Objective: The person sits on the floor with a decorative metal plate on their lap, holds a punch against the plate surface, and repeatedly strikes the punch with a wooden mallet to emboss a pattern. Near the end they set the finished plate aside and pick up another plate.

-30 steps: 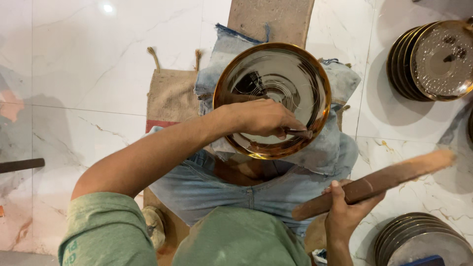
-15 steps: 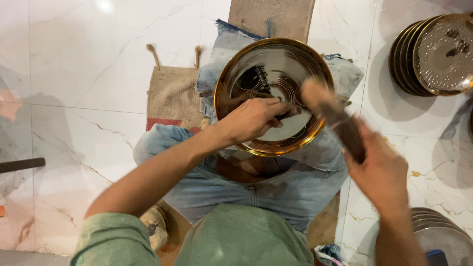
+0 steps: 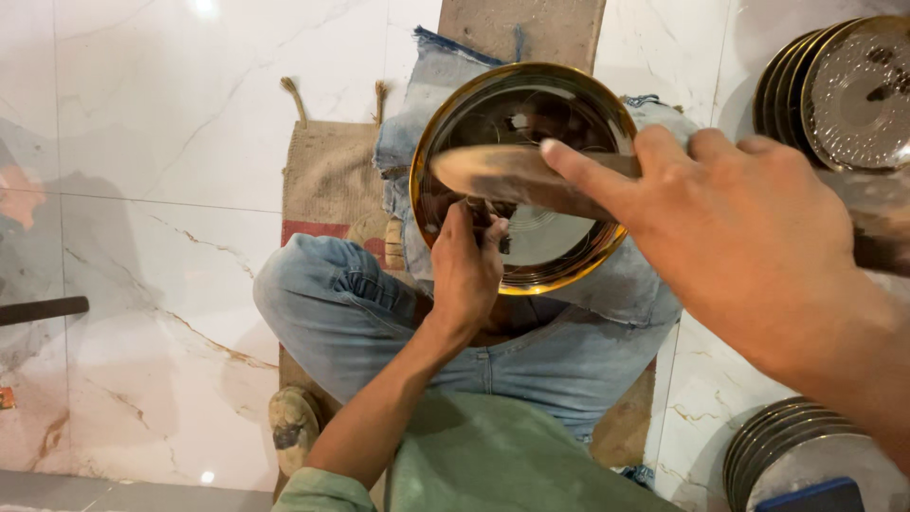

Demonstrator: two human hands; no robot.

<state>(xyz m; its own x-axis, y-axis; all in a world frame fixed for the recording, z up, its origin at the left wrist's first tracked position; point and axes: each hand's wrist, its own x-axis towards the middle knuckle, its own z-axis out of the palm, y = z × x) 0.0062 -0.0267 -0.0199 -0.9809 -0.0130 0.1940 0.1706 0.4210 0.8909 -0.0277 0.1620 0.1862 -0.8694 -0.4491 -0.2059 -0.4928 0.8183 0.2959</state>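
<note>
A round metal plate with a golden rim rests on my lap, over my crossed legs in blue jeans. My left hand is closed on a small dark metal tool, whose tip stands on the plate's left inner part. My right hand is raised close to the camera. It grips a wooden stick that reaches leftward across the plate, above the left hand. The stick's other end is blurred at the right edge.
I sit on a burlap sack on a white marble floor. Stacks of similar metal plates stand at the top right and bottom right. A wooden board lies beyond the plate, and a dark bar at the left edge.
My right hand swung the wooden stick up from low on the right to over the plate, near the camera. My left hand shifted toward the plate's left side with the tool.
</note>
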